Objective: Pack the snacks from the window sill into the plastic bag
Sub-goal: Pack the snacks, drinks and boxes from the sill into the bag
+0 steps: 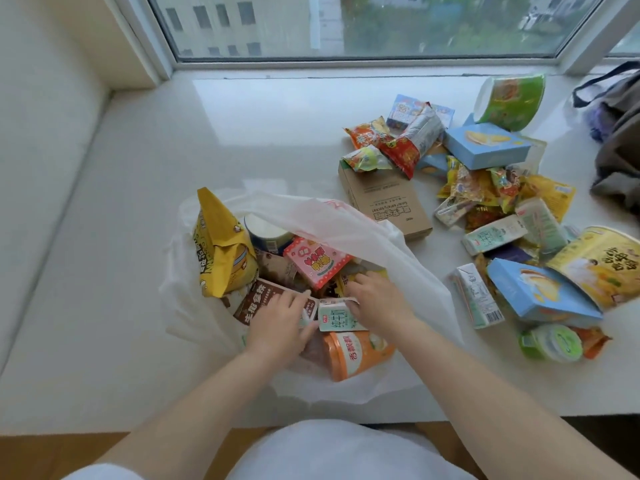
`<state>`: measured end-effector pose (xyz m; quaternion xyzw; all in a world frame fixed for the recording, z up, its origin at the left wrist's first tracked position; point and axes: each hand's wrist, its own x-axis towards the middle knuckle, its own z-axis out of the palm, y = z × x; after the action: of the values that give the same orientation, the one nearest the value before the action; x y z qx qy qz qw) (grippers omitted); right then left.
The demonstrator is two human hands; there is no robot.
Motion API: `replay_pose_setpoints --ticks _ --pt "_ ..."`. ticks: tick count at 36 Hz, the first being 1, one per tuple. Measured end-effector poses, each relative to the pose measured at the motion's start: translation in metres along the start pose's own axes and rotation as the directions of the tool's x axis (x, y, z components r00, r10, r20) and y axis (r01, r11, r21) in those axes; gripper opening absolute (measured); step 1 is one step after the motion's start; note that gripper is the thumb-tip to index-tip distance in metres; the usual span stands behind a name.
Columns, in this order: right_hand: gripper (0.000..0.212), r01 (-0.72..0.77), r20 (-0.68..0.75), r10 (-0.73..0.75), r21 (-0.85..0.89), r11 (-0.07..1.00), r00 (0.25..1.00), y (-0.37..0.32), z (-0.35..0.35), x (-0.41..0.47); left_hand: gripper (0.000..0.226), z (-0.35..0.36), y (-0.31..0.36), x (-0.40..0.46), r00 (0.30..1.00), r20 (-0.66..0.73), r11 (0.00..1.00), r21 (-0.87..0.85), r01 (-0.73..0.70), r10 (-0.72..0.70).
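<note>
Head view: both hands in plastic bag (363,230) near sill's front edge. Left hand (277,323) and right hand (375,299) fingers curled, pinching a milk carton (337,317). Roughly half packed; snack pile (491,202) remains toward right end.

We reach both bare forearms forward and inward, palms down. Our left hand (280,323) has its fingers curled downward, and our right hand (375,299) curls likewise, close beside it.

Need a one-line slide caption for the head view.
Both hands, left and right, settle a milk carton inside the plastic bag; more snacks wait on the sill.
</note>
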<state>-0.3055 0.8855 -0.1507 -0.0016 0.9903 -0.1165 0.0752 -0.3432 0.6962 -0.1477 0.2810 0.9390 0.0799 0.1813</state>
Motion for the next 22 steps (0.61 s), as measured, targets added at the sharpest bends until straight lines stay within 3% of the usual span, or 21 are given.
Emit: replay_pose_setpoints --ticks 4,7,13,18,20,22 --pt "0.020 0.025 -0.426 0.038 0.142 0.990 0.904 0.020 -0.012 -0.018 0.048 -0.020 0.040 0.021 0.979 -0.163 0.985 -0.095 -0.143 0.127" --pt "0.022 -0.101 -0.514 0.224 0.257 0.961 0.828 0.047 -0.025 -0.034 0.040 -0.029 0.076 0.043 0.954 -0.244 0.967 -0.142 -0.213 0.174" --pt "0.022 -0.320 -0.453 0.449 0.334 0.887 0.770 0.128 -0.032 -0.075 0.034 -0.030 0.161 0.082 0.921 -0.287 0.922 -0.208 -0.327 0.262" --pt "0.026 -0.445 -0.392 0.503 0.235 0.864 0.770 0.195 -0.038 -0.110 0.037 -0.014 0.236 0.104 0.976 -0.143 0.902 -0.377 -0.209 0.167" --pt "0.035 -0.501 -0.251 0.536 0.192 0.844 0.806 0.219 -0.039 -0.120 0.042 0.001 0.261 0.116 0.994 -0.006 0.909 -0.403 -0.103 0.110" --pt "0.060 -0.537 -0.032 0.546 0.140 0.832 0.837 0.239 -0.036 -0.130 0.049 0.019 0.282 0.127 0.992 0.121 0.917 -0.398 0.023 0.027"
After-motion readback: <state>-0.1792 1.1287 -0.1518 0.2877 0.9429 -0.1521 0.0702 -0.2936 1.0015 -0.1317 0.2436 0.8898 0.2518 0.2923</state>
